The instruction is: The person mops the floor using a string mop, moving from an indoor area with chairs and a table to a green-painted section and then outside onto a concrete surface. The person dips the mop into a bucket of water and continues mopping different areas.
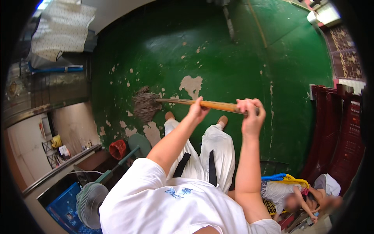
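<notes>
Both my hands grip the wooden handle (pixel 218 105) of a mop. My left hand (pixel 198 110) holds it nearer the head. My right hand (pixel 251 114) is closed around the handle's upper end. The grey string mop head (pixel 145 104) rests on the green painted floor (pixel 233 58), to the left of my feet (pixel 170 116). The handle runs almost level across the view. I wear a white shirt and white trousers with dark stripes.
The floor paint is chipped in pale patches (pixel 191 85). A standing fan (pixel 91 199) and a red basket (pixel 117 149) are at lower left. Dark red wooden furniture (pixel 335 132) stands at right. Another person (pixel 296 197) sits low at lower right.
</notes>
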Motion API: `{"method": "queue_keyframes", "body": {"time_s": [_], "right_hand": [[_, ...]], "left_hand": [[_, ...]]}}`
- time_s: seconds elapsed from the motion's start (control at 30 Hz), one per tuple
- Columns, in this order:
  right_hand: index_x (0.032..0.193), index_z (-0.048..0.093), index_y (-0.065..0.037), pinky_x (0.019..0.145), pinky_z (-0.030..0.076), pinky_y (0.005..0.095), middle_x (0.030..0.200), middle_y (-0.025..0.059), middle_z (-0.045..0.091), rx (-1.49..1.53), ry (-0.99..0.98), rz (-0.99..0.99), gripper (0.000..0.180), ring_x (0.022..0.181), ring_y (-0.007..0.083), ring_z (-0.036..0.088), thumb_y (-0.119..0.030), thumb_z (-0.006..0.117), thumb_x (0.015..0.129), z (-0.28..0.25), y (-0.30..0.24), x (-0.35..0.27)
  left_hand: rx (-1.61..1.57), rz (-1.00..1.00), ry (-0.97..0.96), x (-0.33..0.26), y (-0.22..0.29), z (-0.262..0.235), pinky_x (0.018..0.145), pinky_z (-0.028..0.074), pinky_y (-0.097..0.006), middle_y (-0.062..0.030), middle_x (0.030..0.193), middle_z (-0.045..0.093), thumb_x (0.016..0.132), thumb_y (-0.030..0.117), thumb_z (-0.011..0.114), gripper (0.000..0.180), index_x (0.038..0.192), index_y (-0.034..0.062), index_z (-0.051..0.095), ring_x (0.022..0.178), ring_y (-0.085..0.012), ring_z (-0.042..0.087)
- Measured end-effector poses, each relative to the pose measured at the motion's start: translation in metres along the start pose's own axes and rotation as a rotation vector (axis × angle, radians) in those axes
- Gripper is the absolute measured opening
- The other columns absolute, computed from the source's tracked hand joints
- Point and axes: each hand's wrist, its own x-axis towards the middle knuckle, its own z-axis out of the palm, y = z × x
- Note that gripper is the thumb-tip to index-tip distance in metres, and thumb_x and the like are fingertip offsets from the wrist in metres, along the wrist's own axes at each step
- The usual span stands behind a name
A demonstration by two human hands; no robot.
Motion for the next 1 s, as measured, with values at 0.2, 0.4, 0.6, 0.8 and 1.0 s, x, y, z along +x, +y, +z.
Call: {"method": "queue_keyframes", "body": {"time_s": [0.2, 0.4, 0.6, 0.8, 1.0], "right_hand": [[0.064, 0.042, -0.005, 0.079, 0.045, 0.0406, 0.056, 0.0048, 0.045, -0.049, 0.190, -0.308, 0.020, 0.058, 0.0161, 0.048, -0.004, 0.047, 0.083, -0.144, -0.150, 0.009], [0.066, 0.036, -0.007, 0.076, 0.042, 0.0402, 0.056, 0.0056, 0.042, -0.142, 0.378, -0.572, 0.018, 0.056, 0.0173, 0.044, -0.009, 0.043, 0.083, -0.197, -0.217, 0.001], [0.071, 0.044, -0.004, 0.076, 0.048, 0.0444, 0.062, 0.0076, 0.052, -0.186, 0.347, -0.782, 0.012, 0.062, 0.0205, 0.054, -0.005, 0.050, 0.081, -0.196, -0.173, 0.048], [0.070, 0.047, -0.005, 0.094, 0.041, 0.0471, 0.075, 0.0073, 0.062, -0.381, 0.229, -0.676, 0.006, 0.084, 0.0259, 0.061, -0.005, 0.052, 0.074, -0.244, -0.116, 0.140], [0.081, 0.057, -0.003, 0.094, 0.041, 0.0383, 0.101, 0.0115, 0.062, -0.261, 0.213, -0.449, 0.014, 0.110, 0.0324, 0.054, 0.006, 0.055, 0.071, -0.233, -0.050, 0.238]], "left_hand": [[0.217, -0.248, -0.192, -0.036, -0.166, 0.169, 0.085, 0.047, -0.042, -0.0082, 0.089, 0.055, 0.087, 0.024, 0.058, 0.023, 0.093, 0.0046, 0.049, 0.088, -0.0227, 0.054], [0.475, -0.422, -0.386, -0.039, -0.254, 0.271, 0.074, 0.050, -0.034, -0.0053, 0.081, 0.056, 0.087, 0.024, 0.054, 0.018, 0.090, 0.0061, 0.049, 0.080, -0.0210, 0.058], [0.636, -0.370, -0.354, 0.030, -0.259, 0.346, 0.067, 0.049, -0.032, -0.0039, 0.073, 0.052, 0.082, 0.019, 0.055, 0.016, 0.087, 0.0071, 0.045, 0.066, -0.0182, 0.053], [0.722, -0.326, -0.283, 0.141, -0.237, 0.402, 0.061, 0.046, -0.031, -0.0046, 0.068, 0.049, 0.084, 0.021, 0.053, 0.017, 0.080, 0.0076, 0.043, 0.061, -0.0177, 0.050], [1.237, -0.004, -0.099, 0.269, -0.183, 0.466, 0.057, 0.051, -0.037, -0.0101, 0.076, 0.054, 0.086, 0.028, 0.054, 0.029, 0.097, 0.0021, 0.047, 0.063, -0.0235, 0.058]]}}
